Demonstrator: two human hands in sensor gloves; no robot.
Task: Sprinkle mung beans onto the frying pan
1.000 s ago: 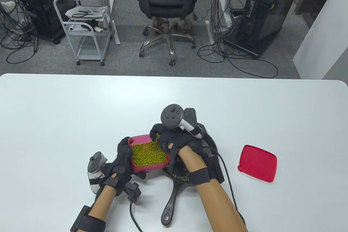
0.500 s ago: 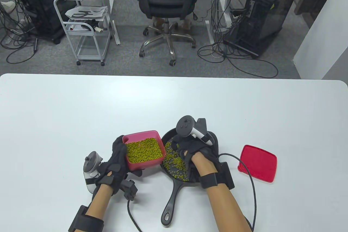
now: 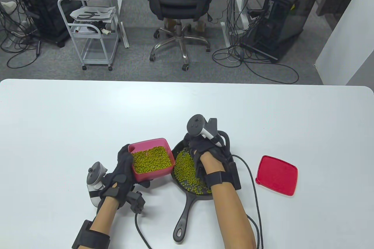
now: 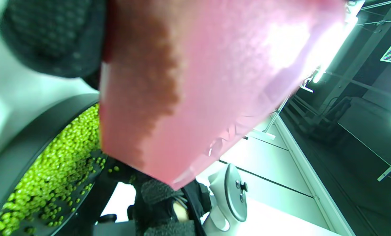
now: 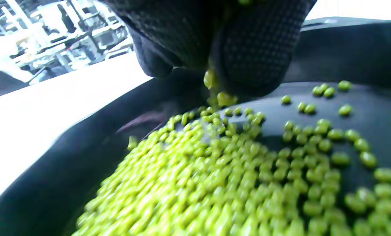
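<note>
Green mung beans [image 3: 188, 170] lie heaped in the black cast-iron frying pan [image 3: 187, 196] near the table's front edge. My right hand [image 3: 204, 152] hangs over them, fingers [image 5: 248, 49] bunched, beans dropping out. My left hand [image 3: 122, 173] grips the pink plastic bean tub [image 3: 150, 158] beside the pan.

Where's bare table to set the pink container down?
Bare table lies left of and beyond the pink container; also between frying pan and red lid, though a cable crosses there. Crowded around both hands.
</note>
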